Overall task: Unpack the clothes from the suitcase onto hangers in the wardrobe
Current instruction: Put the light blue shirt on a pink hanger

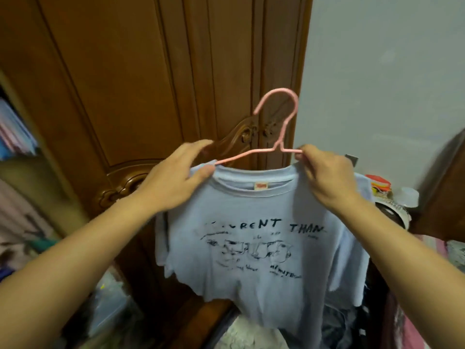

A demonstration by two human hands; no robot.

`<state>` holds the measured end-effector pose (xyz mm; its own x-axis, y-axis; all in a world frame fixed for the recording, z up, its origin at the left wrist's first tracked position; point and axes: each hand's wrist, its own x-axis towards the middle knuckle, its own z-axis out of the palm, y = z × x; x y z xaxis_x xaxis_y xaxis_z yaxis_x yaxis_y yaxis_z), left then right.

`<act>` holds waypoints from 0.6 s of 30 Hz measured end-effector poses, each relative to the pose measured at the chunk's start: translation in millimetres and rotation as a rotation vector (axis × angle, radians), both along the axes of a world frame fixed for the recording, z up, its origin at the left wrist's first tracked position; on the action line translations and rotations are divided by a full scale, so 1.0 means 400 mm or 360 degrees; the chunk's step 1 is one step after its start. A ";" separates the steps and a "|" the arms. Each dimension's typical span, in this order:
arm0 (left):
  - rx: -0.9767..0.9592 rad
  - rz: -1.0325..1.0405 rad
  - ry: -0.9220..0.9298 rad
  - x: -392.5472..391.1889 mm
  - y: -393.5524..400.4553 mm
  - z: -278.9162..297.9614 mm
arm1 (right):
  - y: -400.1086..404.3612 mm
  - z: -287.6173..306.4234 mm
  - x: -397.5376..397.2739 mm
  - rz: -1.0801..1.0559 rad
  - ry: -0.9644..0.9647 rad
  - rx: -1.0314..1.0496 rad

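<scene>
A light blue T-shirt (264,248) with black lettering and a line drawing hangs in front of me on a pink wire hanger (279,122). The hanger's arms run into the neck opening and its hook points up. My left hand (176,177) grips the shirt's left shoulder at the collar, thumb on the cloth. My right hand (327,175) pinches the right shoulder of the shirt together with the hanger's right arm. Behind them stands the brown carved wardrobe door (141,79). The suitcase is not clearly visible.
To the left, the open wardrobe (17,137) shows folded and hanging clothes. Clothes (337,326) lie piled below the shirt. A white wall (390,71) is at the right, with small cluttered items (382,187) and a dark wooden edge (448,187) beside it.
</scene>
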<state>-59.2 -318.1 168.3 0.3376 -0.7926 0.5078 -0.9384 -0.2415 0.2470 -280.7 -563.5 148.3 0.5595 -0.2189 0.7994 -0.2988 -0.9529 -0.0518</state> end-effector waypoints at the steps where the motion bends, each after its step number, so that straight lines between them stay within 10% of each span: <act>1: 0.0022 0.0090 0.0124 0.038 0.045 -0.027 | -0.010 -0.003 0.008 -0.0049 -0.0048 0.0016; 4: -0.0016 0.0104 0.0604 0.099 0.139 -0.122 | -0.030 -0.015 0.029 -0.0105 -0.0060 0.0020; 13: 0.0072 -0.0074 0.0589 0.081 0.190 -0.070 | 0.018 -0.048 0.064 0.0167 0.0053 -0.0086; 18: 0.0297 -0.0035 0.0023 -0.011 0.120 -0.036 | 0.096 -0.032 0.074 0.0207 0.0075 -0.0069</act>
